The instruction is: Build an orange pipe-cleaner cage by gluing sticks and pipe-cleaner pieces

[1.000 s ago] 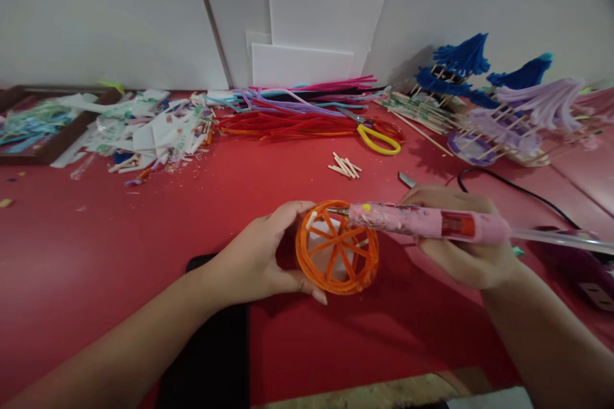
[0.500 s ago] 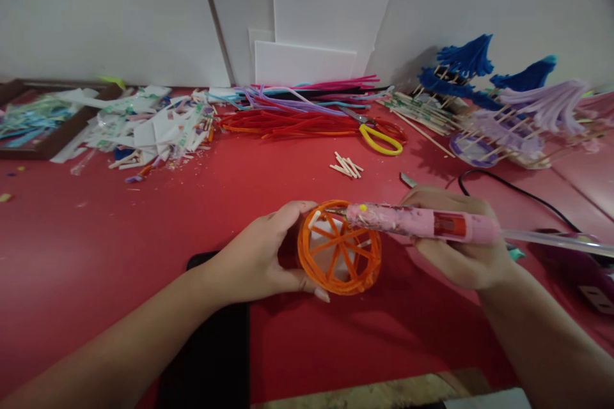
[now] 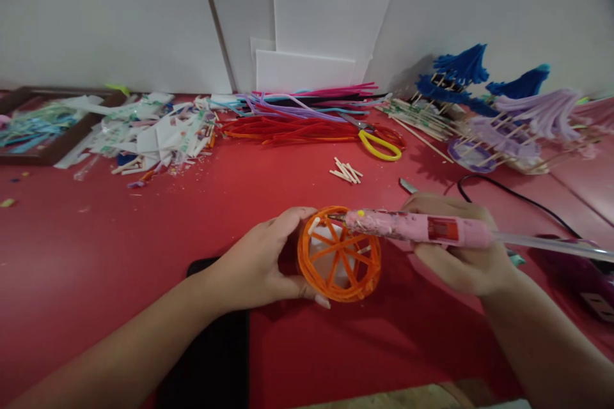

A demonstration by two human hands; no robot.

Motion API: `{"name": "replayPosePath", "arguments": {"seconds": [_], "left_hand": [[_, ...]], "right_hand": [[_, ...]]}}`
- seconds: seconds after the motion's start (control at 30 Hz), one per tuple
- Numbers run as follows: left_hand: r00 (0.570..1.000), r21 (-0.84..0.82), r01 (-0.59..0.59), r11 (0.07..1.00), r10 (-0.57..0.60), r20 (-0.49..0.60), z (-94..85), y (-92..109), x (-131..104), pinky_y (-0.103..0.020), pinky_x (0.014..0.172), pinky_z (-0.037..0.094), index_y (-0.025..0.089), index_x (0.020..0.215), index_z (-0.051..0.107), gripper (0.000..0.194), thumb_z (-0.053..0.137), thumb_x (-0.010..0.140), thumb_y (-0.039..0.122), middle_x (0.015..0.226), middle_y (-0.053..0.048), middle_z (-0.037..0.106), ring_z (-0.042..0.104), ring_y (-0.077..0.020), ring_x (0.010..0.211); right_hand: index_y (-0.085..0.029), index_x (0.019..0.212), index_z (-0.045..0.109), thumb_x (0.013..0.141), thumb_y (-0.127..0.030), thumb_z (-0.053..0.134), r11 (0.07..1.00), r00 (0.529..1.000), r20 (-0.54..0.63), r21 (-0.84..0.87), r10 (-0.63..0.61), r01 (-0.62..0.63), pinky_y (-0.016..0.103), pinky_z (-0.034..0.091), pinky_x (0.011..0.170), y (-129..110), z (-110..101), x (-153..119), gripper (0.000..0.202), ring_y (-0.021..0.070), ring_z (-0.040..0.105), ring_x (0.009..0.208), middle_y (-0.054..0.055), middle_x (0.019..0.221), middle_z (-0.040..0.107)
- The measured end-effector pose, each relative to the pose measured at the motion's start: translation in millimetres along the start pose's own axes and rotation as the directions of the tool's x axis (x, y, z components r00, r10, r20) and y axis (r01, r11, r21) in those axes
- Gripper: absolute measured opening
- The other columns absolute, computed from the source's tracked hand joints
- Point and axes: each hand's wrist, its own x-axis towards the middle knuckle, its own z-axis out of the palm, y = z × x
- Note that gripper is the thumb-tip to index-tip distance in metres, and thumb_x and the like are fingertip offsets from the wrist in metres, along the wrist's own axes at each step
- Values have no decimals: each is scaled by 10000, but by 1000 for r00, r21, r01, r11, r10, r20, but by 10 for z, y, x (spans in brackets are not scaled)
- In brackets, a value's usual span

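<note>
My left hand (image 3: 261, 262) is closed around the left side of a round orange pipe-cleaner piece (image 3: 341, 248), shaped like a spoked wheel, with white showing beneath the spokes. A short pale stick (image 3: 314, 225) lies at its upper left rim, and another (image 3: 364, 249) shows on the right. My right hand (image 3: 455, 249) grips a pink hot glue gun (image 3: 407, 226), a clear glue stick (image 3: 547, 243) trailing from its back end. The gun's nozzle points left, at the upper rim of the wheel beside the first stick. Whether it touches cannot be made out.
Cut sticks (image 3: 346, 170), yellow-handled scissors (image 3: 378, 146) and pipe cleaners (image 3: 292, 128) lie beyond my hands. A cutter blade (image 3: 407, 185) and black cable (image 3: 518, 190) are at right, near blue and lilac umbrella-like crafts (image 3: 532, 108). Scraps (image 3: 158, 134) fill the back left. A black phone-like slab (image 3: 211, 345) lies under my left forearm.
The whole view has shifted slightly, so things sit a little lower. The glue gun's nozzle stays by the upper rim, and both hands keep their holds.
</note>
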Motion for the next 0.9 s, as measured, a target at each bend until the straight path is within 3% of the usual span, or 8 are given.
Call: {"name": "replayPosePath", "arguments": {"seconds": [0.1, 0.2, 0.33, 0.43, 0.57, 0.8, 0.9], "left_hand": [[1000, 9, -1, 1000, 1, -4, 2, -2, -2, -380, 1009, 520, 253, 1334, 480, 803, 873, 667, 466, 1311, -73, 637, 644, -247, 1159], [1000, 1, 5, 1000, -5, -4, 1, -3, -7, -390, 1013, 517, 253, 1334, 485, 808, 869, 663, 486, 1318, -79, 636, 642, -255, 1170], [1000, 3, 17, 1000, -17, -2, -7, -3, -12, -426, 1042, 499, 244, 1323, 498, 812, 869, 650, 508, 1365, -105, 612, 607, -291, 1237], [1000, 15, 21, 1000, -21, 2, -10, -8, -13, -431, 1043, 500, 243, 1325, 489, 823, 864, 649, 524, 1364, -108, 612, 603, -297, 1241], [1000, 18, 21, 1000, -21, 0, -8, -7, -9, -433, 1038, 503, 240, 1322, 484, 819, 856, 655, 537, 1356, -112, 615, 609, -299, 1232], [1000, 24, 4, 1000, -4, 5, -4, -9, -15, -404, 1058, 491, 232, 1357, 461, 857, 879, 651, 480, 1372, -101, 607, 605, -274, 1243], [1000, 37, 2, 999, -1, -7, 0, -15, -21, -399, 1039, 503, 230, 1347, 466, 853, 874, 648, 502, 1344, -95, 620, 617, -275, 1218]], "right_hand": [[-218, 641, 489, 700, -106, 492, 992, 993, 22, -38, -117, 118, 286, 344, 486, 14, -23, 9, 127, 141, 488, 495, 11, 583, 548], [-226, 632, 450, 710, -95, 500, 992, 992, -7, 1, -124, 124, 278, 350, 480, 21, -56, 23, 160, 139, 489, 493, -6, 575, 528], [-242, 704, 551, 690, -93, 546, 992, 996, -80, 125, 35, -25, 252, 376, 449, 20, -83, 33, 151, 132, 497, 488, -29, 602, 547], [-257, 788, 614, 652, -113, 584, 971, 970, -151, 174, 188, -161, 253, 411, 447, 25, -84, 38, 200, 143, 516, 507, -29, 650, 593], [-239, 594, 576, 650, -152, 569, 972, 974, -133, 172, 183, -159, 266, 402, 442, 13, -70, 49, 104, 154, 522, 486, -24, 561, 567], [-235, 656, 619, 713, -160, 544, 971, 974, -75, 128, 213, -202, 259, 394, 461, -19, 60, -17, 120, 136, 473, 476, -39, 552, 555], [-232, 662, 637, 726, -211, 571, 952, 951, -81, 94, 299, -291, 268, 417, 479, 26, 76, -62, 95, 147, 504, 492, -28, 555, 570]]}}
